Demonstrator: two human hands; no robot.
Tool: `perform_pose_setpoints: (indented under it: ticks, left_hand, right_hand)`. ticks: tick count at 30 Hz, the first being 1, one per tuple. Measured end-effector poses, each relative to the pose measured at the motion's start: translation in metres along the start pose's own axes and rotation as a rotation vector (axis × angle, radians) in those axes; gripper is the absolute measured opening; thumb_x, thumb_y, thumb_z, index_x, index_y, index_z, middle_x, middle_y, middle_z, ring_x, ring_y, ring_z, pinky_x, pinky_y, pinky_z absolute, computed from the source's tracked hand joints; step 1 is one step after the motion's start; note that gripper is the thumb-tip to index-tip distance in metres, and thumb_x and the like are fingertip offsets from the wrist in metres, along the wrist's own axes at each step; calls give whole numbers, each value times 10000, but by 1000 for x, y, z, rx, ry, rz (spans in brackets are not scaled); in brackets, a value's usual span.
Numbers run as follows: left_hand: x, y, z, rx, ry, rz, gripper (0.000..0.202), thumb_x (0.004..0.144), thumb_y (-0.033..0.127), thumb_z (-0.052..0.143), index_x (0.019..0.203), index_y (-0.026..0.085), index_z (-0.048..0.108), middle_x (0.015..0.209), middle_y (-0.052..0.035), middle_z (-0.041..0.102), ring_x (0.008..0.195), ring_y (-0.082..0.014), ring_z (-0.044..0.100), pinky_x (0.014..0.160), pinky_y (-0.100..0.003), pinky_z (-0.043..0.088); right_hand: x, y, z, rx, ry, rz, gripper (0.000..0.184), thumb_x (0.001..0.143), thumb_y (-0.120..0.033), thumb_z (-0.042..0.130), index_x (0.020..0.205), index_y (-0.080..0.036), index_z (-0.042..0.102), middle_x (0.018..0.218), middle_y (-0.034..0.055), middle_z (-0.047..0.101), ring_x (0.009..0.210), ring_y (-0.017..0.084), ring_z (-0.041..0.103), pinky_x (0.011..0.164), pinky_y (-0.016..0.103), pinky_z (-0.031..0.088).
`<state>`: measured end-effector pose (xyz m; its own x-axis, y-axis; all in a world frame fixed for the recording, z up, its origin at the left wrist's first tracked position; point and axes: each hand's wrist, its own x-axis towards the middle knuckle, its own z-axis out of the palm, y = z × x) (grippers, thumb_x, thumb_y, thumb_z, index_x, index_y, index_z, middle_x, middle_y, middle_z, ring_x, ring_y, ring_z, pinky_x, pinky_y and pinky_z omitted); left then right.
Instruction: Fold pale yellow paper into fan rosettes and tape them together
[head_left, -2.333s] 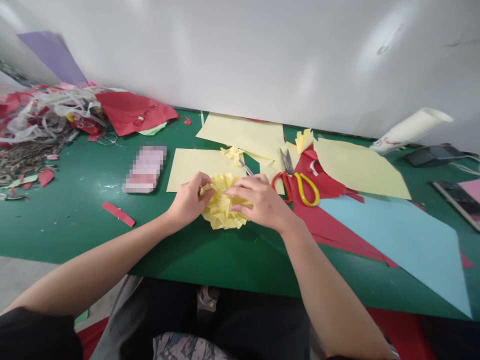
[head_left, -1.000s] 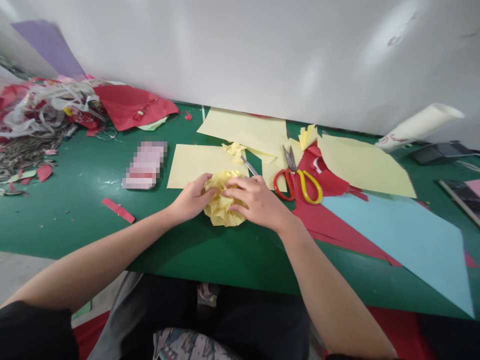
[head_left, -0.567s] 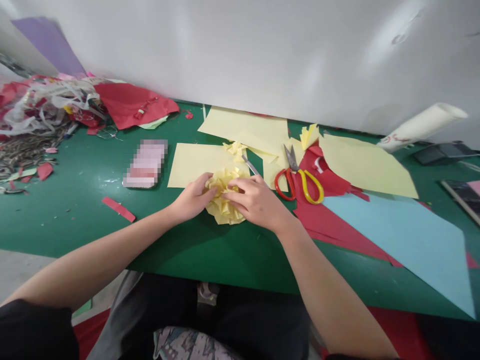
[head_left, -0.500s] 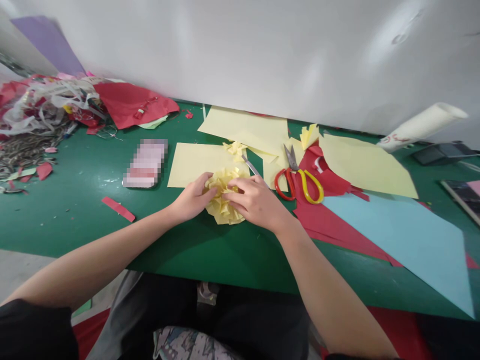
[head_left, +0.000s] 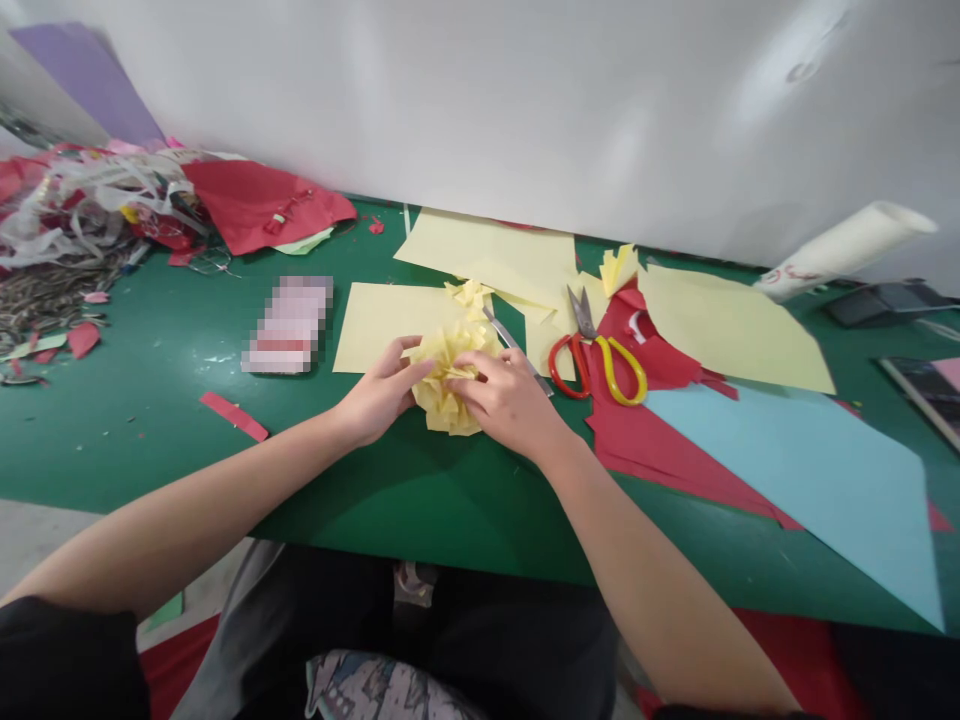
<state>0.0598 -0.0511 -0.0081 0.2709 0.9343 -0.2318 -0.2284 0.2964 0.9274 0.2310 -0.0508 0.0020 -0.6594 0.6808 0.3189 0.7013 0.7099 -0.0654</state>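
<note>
Left hand [head_left: 379, 395] and right hand [head_left: 510, 400] pinch the yellow paper flower [head_left: 448, 408]; judged light, flimsy, crushable, best held at its gathered centre.

Pale yellow is shown by the pleated paper flower [head_left: 450, 412], green by the desk [head_left: 150, 420], light blue by the flat paper sheet [head_left: 810, 470] at the right edge; the steel scissors [head_left: 589, 338] are handled in red and yellow.

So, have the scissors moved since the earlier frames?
No. The scissors lie where they did, yellow handle on the red paper, blades toward the wall.
</note>
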Motion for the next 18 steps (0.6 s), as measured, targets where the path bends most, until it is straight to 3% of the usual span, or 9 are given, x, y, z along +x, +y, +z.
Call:
perform_pose_setpoints:
  ticks: [5,10,13,18]
  left_hand:
    - [-5,-3,4,94,-113,29,529,715,179,594,1168,189,322,1145,-101,512,1020,-189,547,807,-299,490]
    - [0,-15,0,386,-42,174,494,773,230,525,1205,175,293,1194,-119,483,1102,-197,496,877,-322,457]
    - [2,-18,-2,458,14,194,513,773,204,501,1234,171,278,1158,-113,507,1064,-191,519,856,-328,465]
    - [1,-13,2,151,68,40,509,797,238,449,1260,228,237,917,-43,561,790,-149,593,669,-325,524]
  right_hand:
    - [1,-1,3,75,-5,99,241,848,-183,414,895,-184,651,1034,85,596,777,145,564,760,351,336]
    - [2,-4,5,116,-6,103,239,856,-205,413,874,-179,650,1042,93,577,822,152,553,768,355,352]
    - [3,-6,5,112,-20,107,240,857,-199,410,872,-175,649,1038,93,576,796,144,548,778,364,354]
    - [4,-7,5,83,5,115,253,859,-202,399,849,-173,651,1023,98,589,837,166,561,783,375,368]
